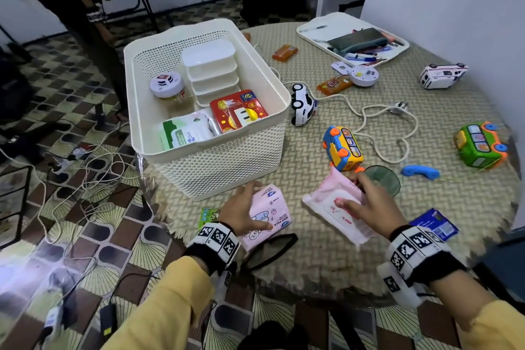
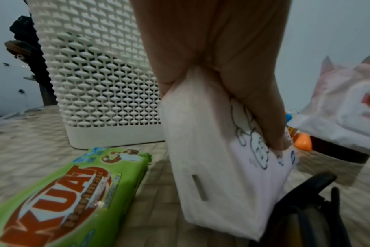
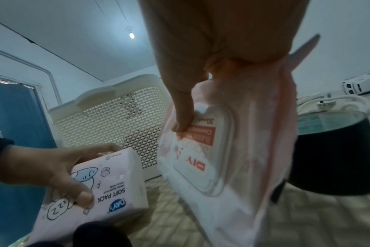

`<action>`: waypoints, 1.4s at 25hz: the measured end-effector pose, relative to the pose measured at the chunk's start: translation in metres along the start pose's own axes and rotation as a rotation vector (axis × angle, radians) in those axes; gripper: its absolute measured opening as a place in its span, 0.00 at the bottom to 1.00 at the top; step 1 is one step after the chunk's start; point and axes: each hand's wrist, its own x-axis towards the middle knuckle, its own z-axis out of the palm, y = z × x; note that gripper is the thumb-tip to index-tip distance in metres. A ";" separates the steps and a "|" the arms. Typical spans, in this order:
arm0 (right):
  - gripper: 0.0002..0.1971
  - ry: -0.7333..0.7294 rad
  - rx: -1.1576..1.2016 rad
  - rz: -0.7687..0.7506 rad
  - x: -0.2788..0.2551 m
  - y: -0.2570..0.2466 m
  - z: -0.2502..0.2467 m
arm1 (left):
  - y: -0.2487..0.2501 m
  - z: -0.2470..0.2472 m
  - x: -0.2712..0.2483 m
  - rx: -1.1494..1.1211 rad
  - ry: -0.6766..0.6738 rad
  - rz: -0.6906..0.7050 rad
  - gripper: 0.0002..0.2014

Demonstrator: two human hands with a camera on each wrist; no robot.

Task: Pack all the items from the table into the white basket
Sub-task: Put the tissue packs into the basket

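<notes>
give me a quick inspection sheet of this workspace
surface: round woven-mat table
job's things: white basket part filled; toy cars, soap bars, packs not yet in
clutter: pen tray, black glasses
grip: left hand holds pink tissue pack; right hand holds pink wipes pack
cables: white cord on table; more on floor
surroundings: patterned floor, people standing behind

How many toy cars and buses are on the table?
4: a black-and-white car beside the basket, a blue-yellow bus mid-table, a green bus at the right edge, and a white van by the wall. None seem hidden.
</notes>
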 end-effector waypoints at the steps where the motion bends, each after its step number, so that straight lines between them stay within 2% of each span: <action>1: 0.23 0.009 0.027 -0.018 0.001 -0.006 -0.002 | 0.002 -0.001 -0.002 0.021 0.010 -0.010 0.46; 3: 0.23 0.034 0.077 -0.041 0.003 -0.017 -0.005 | 0.006 -0.007 -0.011 0.004 0.054 0.001 0.45; 6: 0.24 0.059 0.166 -0.058 0.005 -0.040 -0.009 | 0.015 -0.025 -0.031 -0.158 0.187 0.026 0.41; 11: 0.23 0.091 0.342 -0.169 0.015 -0.106 -0.021 | 0.038 -0.081 -0.076 -0.408 0.340 0.090 0.36; 14: 0.21 0.076 0.488 -0.231 0.024 -0.145 -0.026 | 0.045 -0.118 -0.102 -0.516 0.482 0.098 0.35; 18: 0.21 0.103 0.558 -0.303 0.047 -0.195 -0.023 | 0.027 -0.168 -0.115 -0.612 0.658 0.077 0.33; 23: 0.25 0.178 0.442 -0.313 0.089 -0.247 -0.008 | -0.015 -0.233 -0.098 -0.588 0.836 0.056 0.31; 27: 0.29 0.221 0.458 -0.298 0.128 -0.295 0.003 | -0.056 -0.292 -0.077 -0.605 0.853 0.050 0.31; 31: 0.35 0.226 0.472 -0.235 0.163 -0.333 0.023 | -0.092 -0.344 -0.055 -0.698 0.761 0.085 0.33; 35: 0.40 0.319 0.425 -0.204 0.181 -0.366 0.049 | -0.124 -0.383 -0.026 -0.694 0.674 0.120 0.30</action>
